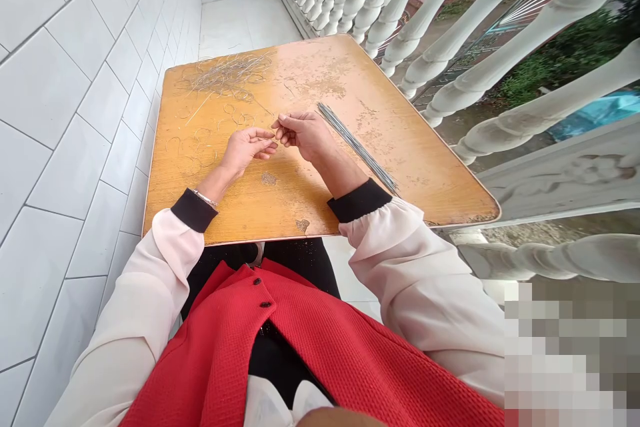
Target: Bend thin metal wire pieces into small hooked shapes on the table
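Over the middle of the table (200, 213), my left hand (246, 149) is closed in a pinch, with its fingertips almost meeting those of my right hand (303, 133). The right hand is closed too, thumb against forefinger. A thin wire (262, 106) runs up and left from the fingertips; its other part is hidden between the fingers. Beside my right wrist lies a bundle of straight grey rods (357, 147), slanting toward the table's near edge. Beyond my left hand, curled thin offcuts (200, 140) lie scattered on the wood.
A tangled heap of thin wires (230, 73) covers the far left part of the table. White tiled wall (75, 113) stands close on the left. White balusters (440, 90) line the right side. The tabletop is worn and flaking in patches.
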Action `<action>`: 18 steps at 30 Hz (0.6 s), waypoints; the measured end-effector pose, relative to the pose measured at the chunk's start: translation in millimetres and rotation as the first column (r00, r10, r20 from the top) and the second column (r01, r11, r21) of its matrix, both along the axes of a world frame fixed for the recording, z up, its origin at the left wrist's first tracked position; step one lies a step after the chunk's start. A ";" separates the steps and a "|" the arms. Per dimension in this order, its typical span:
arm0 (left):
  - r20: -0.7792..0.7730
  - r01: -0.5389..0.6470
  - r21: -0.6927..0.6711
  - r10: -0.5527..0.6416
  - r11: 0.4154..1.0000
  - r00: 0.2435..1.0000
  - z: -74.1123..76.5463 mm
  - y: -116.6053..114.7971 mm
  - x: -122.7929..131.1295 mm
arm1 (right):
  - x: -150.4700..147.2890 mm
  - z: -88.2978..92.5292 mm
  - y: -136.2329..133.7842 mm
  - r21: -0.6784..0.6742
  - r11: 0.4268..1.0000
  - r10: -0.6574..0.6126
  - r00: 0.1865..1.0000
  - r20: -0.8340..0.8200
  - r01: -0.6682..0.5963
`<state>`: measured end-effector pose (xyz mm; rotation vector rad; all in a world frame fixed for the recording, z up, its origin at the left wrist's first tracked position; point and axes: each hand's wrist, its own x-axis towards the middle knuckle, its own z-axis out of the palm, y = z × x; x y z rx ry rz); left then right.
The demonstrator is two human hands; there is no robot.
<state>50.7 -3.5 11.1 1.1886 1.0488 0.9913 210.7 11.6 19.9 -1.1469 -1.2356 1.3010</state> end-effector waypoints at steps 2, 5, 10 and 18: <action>0.018 0.000 -0.004 0.000 1.000 1.000 1.3 -0.8 1.3 | 1.4 -0.5 1.2 0.015 1.000 0.011 1.000 0.001 -0.011; 0.032 -0.001 -0.020 0.002 1.000 0.999 1.7 -1.0 1.4 | 2.3 -0.1 1.0 0.042 0.999 0.011 1.000 0.018 -0.012; 0.006 0.013 -0.022 -0.013 1.000 1.000 -0.7 0.8 -2.1 | 1.2 2.6 -1.2 0.060 0.998 -0.030 0.999 0.022 0.028; -0.077 0.003 0.008 -0.003 1.000 0.997 0.7 0.5 -0.9 | 4.3 -1.0 1.6 0.066 0.997 -0.035 0.999 0.002 0.035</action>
